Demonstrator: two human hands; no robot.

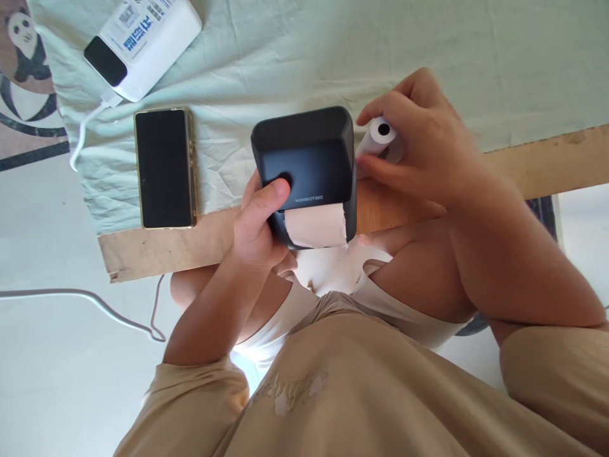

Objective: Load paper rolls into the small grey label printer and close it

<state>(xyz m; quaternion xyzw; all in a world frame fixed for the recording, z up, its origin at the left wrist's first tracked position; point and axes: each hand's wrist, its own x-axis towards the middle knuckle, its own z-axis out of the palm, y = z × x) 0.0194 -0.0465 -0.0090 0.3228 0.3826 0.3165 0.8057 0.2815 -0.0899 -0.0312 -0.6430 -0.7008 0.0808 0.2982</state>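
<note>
My left hand (261,219) grips a black portable label printer (304,168) by its left side, with the thumb pressed on the front near a round button. From the printer's lower end sticks out a short strip of pale paper (316,225) with a torn edge. Just right of the printer, my right hand (419,136) has its thumb and fingers around a small white paper roll (375,138). The roll's hollow core faces up toward me. Part of the roll is hidden behind the printer and the fingers.
A dark-screened phone (164,168) in a clear case lies on the green cloth (476,63) at left. Beyond it is a white power bank (147,47) with a cable (85,130) plugged in. The wooden table edge (157,244) runs above my legs.
</note>
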